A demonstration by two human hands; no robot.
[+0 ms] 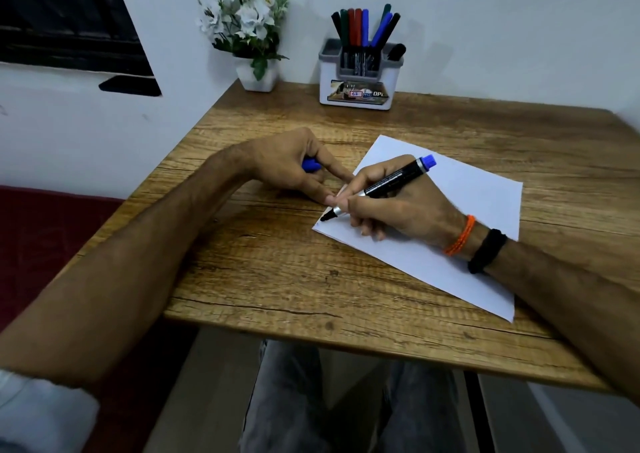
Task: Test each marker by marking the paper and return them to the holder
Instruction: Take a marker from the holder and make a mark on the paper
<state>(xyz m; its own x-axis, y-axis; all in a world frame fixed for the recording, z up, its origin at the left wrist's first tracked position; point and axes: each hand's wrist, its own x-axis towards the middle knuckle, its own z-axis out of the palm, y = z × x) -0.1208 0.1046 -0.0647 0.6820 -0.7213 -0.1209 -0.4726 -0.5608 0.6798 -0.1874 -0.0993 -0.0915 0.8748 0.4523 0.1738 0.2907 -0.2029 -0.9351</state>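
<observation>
A white sheet of paper [460,210] lies on the wooden table [311,279], right of centre. My right hand [394,206] grips an uncapped black marker with a blue end [391,182], its tip touching the paper's near-left corner. My left hand [294,168] rests on the table just left of the paper and holds the blue cap [310,165] in curled fingers; its index finger reaches toward the paper's edge. A white and grey holder [358,81] stands at the table's back with several markers [363,29] upright in it.
A white pot of white flowers [247,36] stands at the back left of the table, beside the holder. A wall rises right behind both. A red seat [41,244] lies to the left below the table edge. My legs show under the near edge.
</observation>
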